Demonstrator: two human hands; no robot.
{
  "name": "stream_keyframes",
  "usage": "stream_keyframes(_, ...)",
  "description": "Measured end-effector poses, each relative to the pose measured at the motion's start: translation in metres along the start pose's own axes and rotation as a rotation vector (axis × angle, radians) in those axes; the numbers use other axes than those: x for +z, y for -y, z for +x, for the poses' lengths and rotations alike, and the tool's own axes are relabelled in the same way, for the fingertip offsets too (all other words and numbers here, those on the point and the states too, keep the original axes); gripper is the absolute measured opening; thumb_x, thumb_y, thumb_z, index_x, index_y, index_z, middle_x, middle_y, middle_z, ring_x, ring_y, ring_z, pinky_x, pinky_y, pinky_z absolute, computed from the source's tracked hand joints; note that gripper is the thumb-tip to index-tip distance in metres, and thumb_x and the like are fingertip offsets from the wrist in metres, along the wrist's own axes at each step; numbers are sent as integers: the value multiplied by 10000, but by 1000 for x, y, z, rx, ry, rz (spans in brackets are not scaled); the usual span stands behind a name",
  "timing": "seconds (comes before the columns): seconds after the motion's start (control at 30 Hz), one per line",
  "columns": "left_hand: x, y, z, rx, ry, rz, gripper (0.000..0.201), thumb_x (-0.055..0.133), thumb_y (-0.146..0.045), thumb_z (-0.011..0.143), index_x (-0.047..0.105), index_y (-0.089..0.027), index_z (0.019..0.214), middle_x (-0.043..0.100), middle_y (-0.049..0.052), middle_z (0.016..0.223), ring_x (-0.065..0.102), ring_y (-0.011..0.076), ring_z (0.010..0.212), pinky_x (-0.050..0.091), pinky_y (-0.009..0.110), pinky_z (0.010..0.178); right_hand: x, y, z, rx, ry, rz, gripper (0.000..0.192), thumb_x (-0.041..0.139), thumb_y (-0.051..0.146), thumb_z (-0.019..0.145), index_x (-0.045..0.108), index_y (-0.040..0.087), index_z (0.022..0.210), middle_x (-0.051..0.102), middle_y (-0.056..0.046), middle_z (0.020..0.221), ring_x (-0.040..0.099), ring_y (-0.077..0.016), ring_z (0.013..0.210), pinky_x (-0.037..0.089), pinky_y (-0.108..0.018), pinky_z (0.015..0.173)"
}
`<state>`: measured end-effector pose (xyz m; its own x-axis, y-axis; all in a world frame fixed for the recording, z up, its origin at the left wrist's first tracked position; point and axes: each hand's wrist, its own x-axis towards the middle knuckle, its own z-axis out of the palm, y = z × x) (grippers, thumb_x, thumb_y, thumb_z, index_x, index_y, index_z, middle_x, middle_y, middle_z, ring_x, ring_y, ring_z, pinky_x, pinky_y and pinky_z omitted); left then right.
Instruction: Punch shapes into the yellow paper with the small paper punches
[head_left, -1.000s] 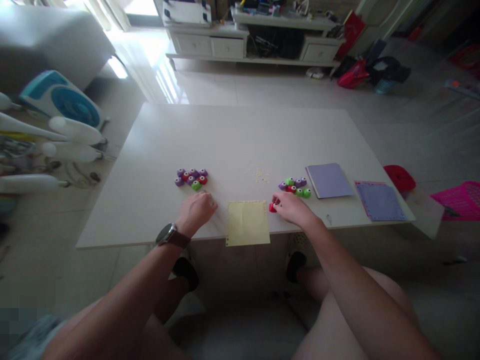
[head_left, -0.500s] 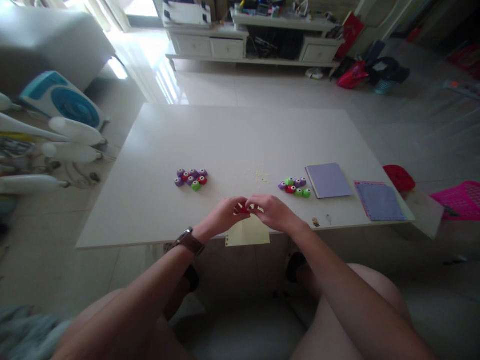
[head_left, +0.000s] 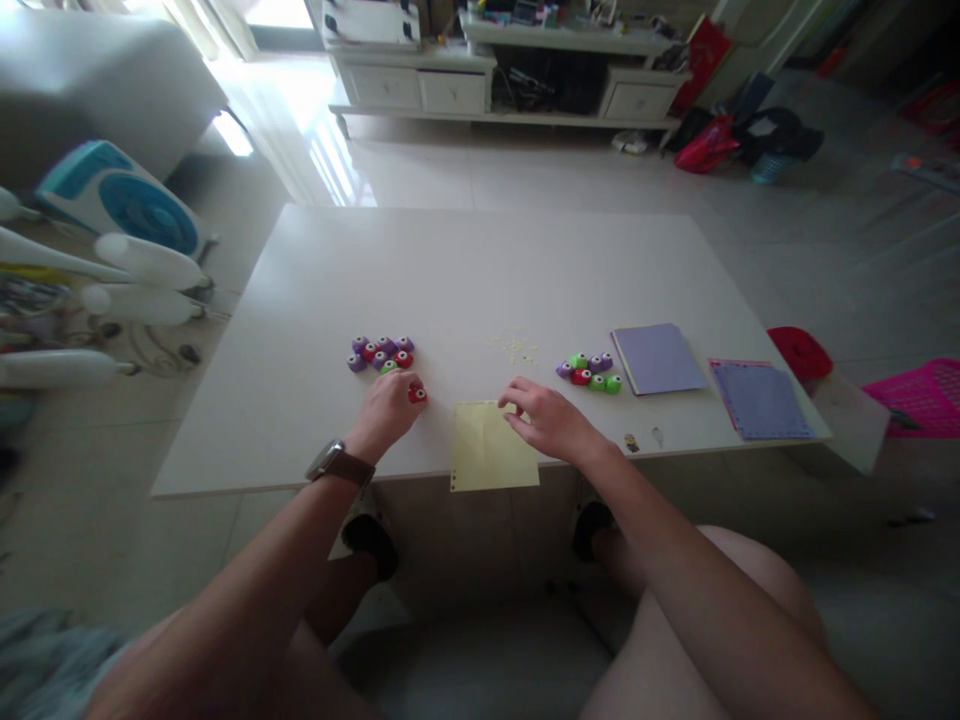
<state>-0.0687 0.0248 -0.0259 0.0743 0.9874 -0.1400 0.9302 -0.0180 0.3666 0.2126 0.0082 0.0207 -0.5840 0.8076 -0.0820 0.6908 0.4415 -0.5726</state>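
Small red punch (head_left: 417,394), seemingly upright, table's near-left.

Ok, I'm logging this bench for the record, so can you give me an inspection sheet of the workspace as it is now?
Surface: white table, mostly bare; yellow scraps mid-table.
Job's things: yellow sheet at the near edge, overhanging it; red punch; left cluster of punches; right cluster.
Clutter: purple pad, purple sheet, two tiny items near the edge.
Grips: left hand on the red punch beside the left cluster; right hand resting on the yellow sheet.
Cables: nothing seen on the table.
Surroundings: fan on the left, TV cabinet behind, pink basket on the right, tiled floor.
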Motion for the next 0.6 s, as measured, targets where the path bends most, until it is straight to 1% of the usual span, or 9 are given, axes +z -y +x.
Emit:
stream_keyframes(0.13, 1, 3, -3, -11, 15, 41, 164, 599, -219, 819, 704, -181, 940, 710, 107, 1026, 641, 258, 973, 488, 343, 845, 1, 0, -1, 13, 18, -18, 142, 554, 163, 945, 660, 190, 1035, 645, -62, 1126, 638, -148, 844, 444, -267, 833)
stream_keyframes(0.23, -3, -3, -6, 2, -20, 81, 256, 593, -226, 814, 686, -180, 1048, 684, 118, 1130, 619, 274, 1056, 490, 350, 870, 1, 1, -2, 22, 29, -35, 143, 551, 171, 950, 665, 192, 1034, 655, -61, 1119, 638, -152, 846, 439, -272, 835)
stream_keyframes(0.3, -7, -10, -8, 1, -47, 111, 266, 598, -236, 803, 678, -182, 1052, 670, 122, 1160, 613, 277, 1066, 491, 349, 847, 0, 2, -2, 25, 36, -53, 140, 551, 176, 951, 668, 195, 1026, 664, -57, 1106, 637, -153, 847, 431, -272, 824)
stream_keyframes(0.33, -9, -13, -8, -12, -35, 121, 231, 598, -246, 801, 681, -187, 1009, 680, 118, 1121, 622, 274, 1033, 491, 347, 817, -1, 3, -2, 27, 40, -65, 139, 551, 178, 952, 670, 197, 1021, 669, -55, 1097, 636, -154, 846, 426, -272, 814)
stream_keyframes(0.4, -12, -20, -10, -53, 39, 122, 149, 593, -282, 808, 682, -199, 892, 706, 99, 970, 644, 264, 924, 479, 342, 742, -1, 6, -3, 27, 48, -96, 137, 549, 180, 952, 672, 201, 1009, 680, -53, 1070, 632, -156, 840, 415, -270, 787)
stream_keyframes(0.47, -13, -26, -12, -73, 118, 118, 146, 580, -316, 818, 677, -207, 817, 708, 84, 845, 651, 258, 840, 462, 340, 688, 3, 13, -5, 5, 67, -127, 135, 547, 178, 949, 674, 200, 992, 691, -56, 1027, 629, -164, 838, 406, -271, 762)
stream_keyframes(0.53, -12, -29, -13, -62, 137, 131, 169, 558, -319, 827, 682, -204, 817, 710, 88, 825, 658, 261, 824, 462, 343, 678, 12, 25, -9, -59, 121, -143, 133, 545, 185, 943, 677, 194, 960, 704, -61, 973, 632, -176, 841, 407, -274, 743)
stream_keyframes(0.6, -9, -28, -13, -39, 103, 152, 199, 540, -304, 834, 693, -189, 887, 724, 106, 900, 668, 271, 879, 484, 350, 723, 28, 40, -15, -162, 247, -132, 146, 546, 218, 941, 685, 187, 907, 720, -63, 912, 646, -183, 822, 418, -276, 717)
